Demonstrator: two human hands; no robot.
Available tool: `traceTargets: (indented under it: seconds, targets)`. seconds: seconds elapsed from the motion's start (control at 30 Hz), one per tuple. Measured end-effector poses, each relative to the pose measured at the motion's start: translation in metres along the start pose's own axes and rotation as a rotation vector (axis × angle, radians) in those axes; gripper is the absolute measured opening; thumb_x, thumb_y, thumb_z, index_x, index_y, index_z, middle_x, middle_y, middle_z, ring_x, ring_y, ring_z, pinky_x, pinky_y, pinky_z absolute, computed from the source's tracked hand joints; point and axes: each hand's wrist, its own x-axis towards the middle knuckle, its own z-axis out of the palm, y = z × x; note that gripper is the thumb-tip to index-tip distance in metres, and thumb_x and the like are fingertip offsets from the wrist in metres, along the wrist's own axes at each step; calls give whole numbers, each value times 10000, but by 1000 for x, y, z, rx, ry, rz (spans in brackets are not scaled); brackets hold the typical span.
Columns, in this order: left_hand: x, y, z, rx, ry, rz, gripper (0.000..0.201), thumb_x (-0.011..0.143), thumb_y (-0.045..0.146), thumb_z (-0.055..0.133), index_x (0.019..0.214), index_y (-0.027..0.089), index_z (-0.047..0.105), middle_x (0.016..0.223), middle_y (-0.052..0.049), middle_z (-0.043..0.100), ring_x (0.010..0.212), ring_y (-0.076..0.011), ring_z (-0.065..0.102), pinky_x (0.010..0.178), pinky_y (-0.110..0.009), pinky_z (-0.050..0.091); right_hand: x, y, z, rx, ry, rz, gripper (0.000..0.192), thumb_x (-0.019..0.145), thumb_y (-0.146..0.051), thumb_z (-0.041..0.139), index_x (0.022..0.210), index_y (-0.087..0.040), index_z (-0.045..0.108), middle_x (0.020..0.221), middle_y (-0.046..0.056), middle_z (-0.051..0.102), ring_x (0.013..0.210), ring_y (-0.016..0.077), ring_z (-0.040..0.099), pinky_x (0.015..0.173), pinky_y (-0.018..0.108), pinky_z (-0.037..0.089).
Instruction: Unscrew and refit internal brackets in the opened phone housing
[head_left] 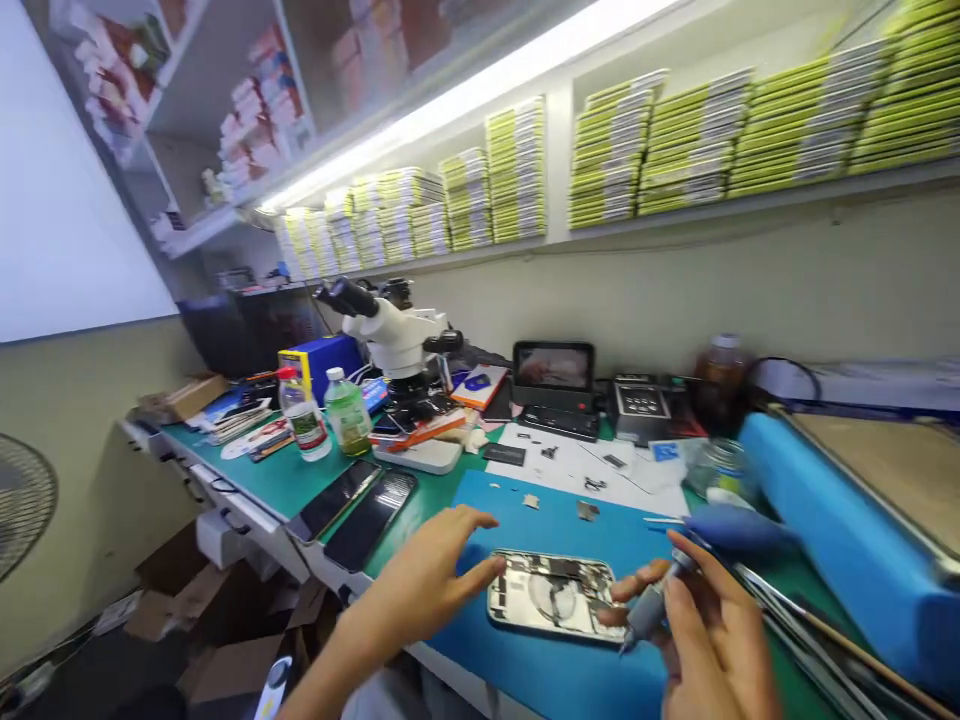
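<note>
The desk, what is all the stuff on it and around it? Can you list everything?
Opened phone: one, silver, on the blue mat.
Blue mat: one, on the green bench.
Dark phones: two, black, left bench edge.
Bottles: two, clear and green, behind those phones.
Microscope: one, white, at the back.
Small screen: one, black, by the wall.
Blue roll: one, at the right.
Stacked boxes: many, yellow-green, on the shelf.
Fan: one, far left.
Left hand: touching the opened phone's left end.
Right hand: holding a grey screwdriver.
</note>
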Motion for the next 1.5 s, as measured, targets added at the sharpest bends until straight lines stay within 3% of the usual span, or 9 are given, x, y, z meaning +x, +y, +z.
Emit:
traceTargets:
  seconds: [0.13, 0.27, 0.47, 0.6, 0.77, 0.93, 1.17, 1.37, 1.5]
  targets:
    - [0, 2, 10, 1, -175, 64, 802, 822, 354, 1000, 1527, 319, 619, 1584, -71, 662, 1489, -347, 593, 1289, -549, 471, 17, -4, -39, -94, -33, 132, 626, 1023, -660, 638, 1462, -215, 609, 994, 41, 663, 692, 220, 685, 469, 348, 585]
    - [2, 0, 21, 45, -206, 44, 764, 854, 290, 956, 1532, 314, 605, 1575, -85, 659, 1499, -363, 584, 1296, -584, 455, 16, 6, -54, -314, -38, 82, 624, 1049, -688, 579, 1458, -227, 680, 901, 39, 728, 724, 239, 747, 666, 395, 650]
    - [-1, -10, 19, 78, -186, -24, 765, 932, 277, 841, 1618, 344, 510, 1568, -88, 638, 1475, -342, 614, 1262, -548, 505, 25, 6, -54, -628, 49, -149, 471, 1119, -547, 464, 1392, -270, 729, 1034, 93, 791, 889, 274, 791, 791, 398, 644]
    - [-10, -12, 23, 115, -141, -62, 794, 957, 289, 788, 1669, 367, 446, 1591, -93, 605, 1474, -343, 613, 1246, -545, 523, 30, 10, -56, -742, 68, -327, 444, 1169, -470, 437, 1502, -257, 639, 1115, 92, 801, 807, 215, 792, 683, 316, 622]
    - [-17, -5, 44, 186, -53, -112, 851, 980, 319, 743, 1732, 381, 350, 1698, -105, 500, 1570, -382, 520, 1280, -592, 479, 31, 25, -53, -1002, -25, -587, 393, 1195, -388, 437, 1535, -281, 602, 1223, 71, 833, 926, 220, 842, 614, 292, 577]
    - [-15, 9, 70, 243, -29, -133, 875, 1003, 428, 753, 1765, 392, 324, 1715, -158, 484, 1463, -459, 625, 1135, -608, 594, 34, 34, -50, -1165, -100, -752, 362, 1201, -333, 383, 1449, -221, 622, 1112, 87, 824, 906, 269, 800, 742, 391, 553]
    - [-10, 14, 82, 267, -95, -56, 1096, 943, 464, 854, 1808, 419, 183, 1784, -174, 413, 1505, -496, 587, 1159, -639, 586, 38, 43, -57, -1353, -154, -895, 330, 1086, -87, 461, 1363, -153, 628, 992, 93, 746, 806, 281, 708, 784, 455, 514]
    - [-15, 13, 81, 252, -125, 16, 1037, 939, 367, 850, 1788, 393, 255, 1760, -168, 448, 1491, -471, 596, 1184, -664, 574, 34, 41, -55, -1427, -134, -867, 415, 1020, 21, 489, 1377, -167, 586, 1041, 84, 759, 866, 274, 720, 789, 440, 517]
    - [-18, 21, 80, 263, -142, 53, 988, 946, 443, 880, 1765, 347, 335, 1766, -186, 439, 1505, -478, 587, 1185, -644, 579, 32, 39, -52, -1426, -127, -862, 428, 999, 47, 498, 1370, -148, 586, 1065, 97, 760, 882, 286, 717, 799, 455, 522]
